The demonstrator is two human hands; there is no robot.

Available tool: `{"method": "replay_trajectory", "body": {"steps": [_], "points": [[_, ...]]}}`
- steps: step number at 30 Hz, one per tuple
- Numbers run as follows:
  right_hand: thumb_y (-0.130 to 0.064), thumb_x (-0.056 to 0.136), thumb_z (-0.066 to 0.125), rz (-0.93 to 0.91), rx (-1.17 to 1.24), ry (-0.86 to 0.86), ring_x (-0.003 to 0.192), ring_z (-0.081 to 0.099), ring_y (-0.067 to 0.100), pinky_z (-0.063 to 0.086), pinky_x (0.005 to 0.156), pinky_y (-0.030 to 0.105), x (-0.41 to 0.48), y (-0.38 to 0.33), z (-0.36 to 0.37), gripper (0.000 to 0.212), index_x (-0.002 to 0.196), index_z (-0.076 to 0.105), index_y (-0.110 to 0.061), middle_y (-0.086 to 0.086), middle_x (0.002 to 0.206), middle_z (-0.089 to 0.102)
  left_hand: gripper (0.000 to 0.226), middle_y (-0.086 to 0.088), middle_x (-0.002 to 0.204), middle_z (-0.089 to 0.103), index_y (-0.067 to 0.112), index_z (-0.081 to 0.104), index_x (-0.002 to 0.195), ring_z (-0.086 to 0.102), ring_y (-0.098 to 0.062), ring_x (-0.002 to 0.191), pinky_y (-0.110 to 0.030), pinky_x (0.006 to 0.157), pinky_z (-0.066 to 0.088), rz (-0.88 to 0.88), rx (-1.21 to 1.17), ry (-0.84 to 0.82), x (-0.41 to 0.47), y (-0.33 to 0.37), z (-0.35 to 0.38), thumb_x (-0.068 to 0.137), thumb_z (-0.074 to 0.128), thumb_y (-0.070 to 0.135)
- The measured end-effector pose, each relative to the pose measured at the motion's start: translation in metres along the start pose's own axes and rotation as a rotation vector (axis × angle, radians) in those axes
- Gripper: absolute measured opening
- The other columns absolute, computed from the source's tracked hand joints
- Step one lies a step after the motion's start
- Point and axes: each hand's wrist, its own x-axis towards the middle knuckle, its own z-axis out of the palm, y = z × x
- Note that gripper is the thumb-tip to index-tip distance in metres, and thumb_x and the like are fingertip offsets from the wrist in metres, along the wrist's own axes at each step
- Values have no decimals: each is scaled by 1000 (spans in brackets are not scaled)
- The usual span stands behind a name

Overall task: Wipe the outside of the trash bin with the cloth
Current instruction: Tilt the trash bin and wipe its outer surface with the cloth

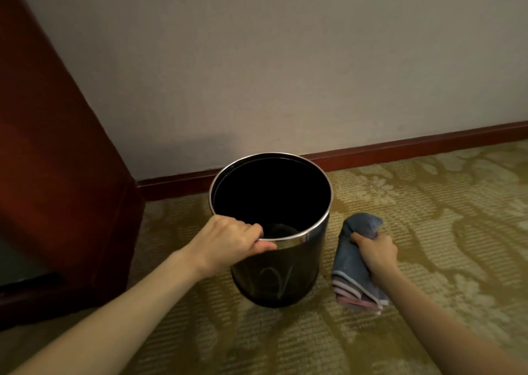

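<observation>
A round black trash bin [285, 277] with a shiny metal rim stands upright on the carpet near the wall. Its inside is dark and looks empty. My left hand [228, 243] grips the near left part of the rim, fingers inside and thumb outside. To the right of the bin lies a folded blue-grey cloth [354, 263] with pink and white layers at its near end. My right hand [377, 251] is closed on the cloth's middle, a short way from the bin's side.
A dark red wooden cabinet [57, 174] stands at the left, close to the bin. A plain wall [285, 60] with a red-brown skirting board [428, 143] runs behind. Patterned yellow-green carpet [443, 203] spreads to the right and front.
</observation>
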Motion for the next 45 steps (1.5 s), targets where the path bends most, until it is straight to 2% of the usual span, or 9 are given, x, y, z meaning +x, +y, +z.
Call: {"method": "replay_trajectory", "body": {"steps": [4,9,16,21,26,30,33,38,45], "points": [[-24,79,66,9,6,41,62,54,24,35,46,30,0,-11,-1,24,82,58,-1,16,75,59,49,1,52,59,13,58,66,57,-16,44,-31,35,46,-43,-39,32,9,20,1,98,35,42],[-26,76,67,9,35,109,68,58,29,43,52,33,3,-23,3,24,83,59,-5,16,76,61,55,-4,65,63,14,55,78,64,-25,59,-40,52,51,-295,-118,45,25,32,-5,95,19,52],[-25,74,69,-37,70,86,63,56,24,36,46,29,5,-43,20,24,81,59,-4,14,75,60,40,-6,56,59,11,57,69,58,-26,52,-42,51,47,-637,-312,226,16,-17,-24,94,43,39],[-24,75,68,-89,88,2,64,59,24,38,45,27,2,-72,42,26,85,59,-2,14,79,62,34,-8,53,51,13,50,70,45,-16,43,-41,46,34,-670,-396,189,-4,-55,-33,97,37,29],[-23,71,69,-173,121,-105,73,63,27,43,52,29,-2,-107,73,24,82,62,-3,16,83,65,24,-15,65,60,23,50,80,54,-29,57,-44,50,37,-729,-518,142,-16,-75,-35,95,34,33],[-28,71,66,-298,51,-140,74,63,24,51,62,35,-10,-124,106,19,83,63,-13,9,83,67,37,2,62,58,25,53,70,53,-8,57,-33,55,39,-765,-572,151,-19,-85,-33,88,39,56],[-31,73,65,-334,11,-97,78,61,29,49,67,37,-5,-132,120,21,85,62,-14,10,86,66,38,7,66,64,20,61,71,58,-1,62,-34,60,45,-803,-603,186,-21,-97,-30,86,47,52],[-35,74,65,-411,-123,-109,77,61,34,46,62,36,12,-151,136,25,79,59,-10,14,81,64,58,-22,79,69,-1,64,81,66,-34,80,-52,73,50,-888,-621,232,-23,-117,-25,83,45,55],[-38,75,61,-439,-142,-6,80,59,33,41,66,34,4,-160,158,24,86,57,-16,10,85,62,48,-21,79,68,1,66,81,65,-35,77,-53,73,51,-1038,-502,247,-32,-139,-21,94,45,43]]}}
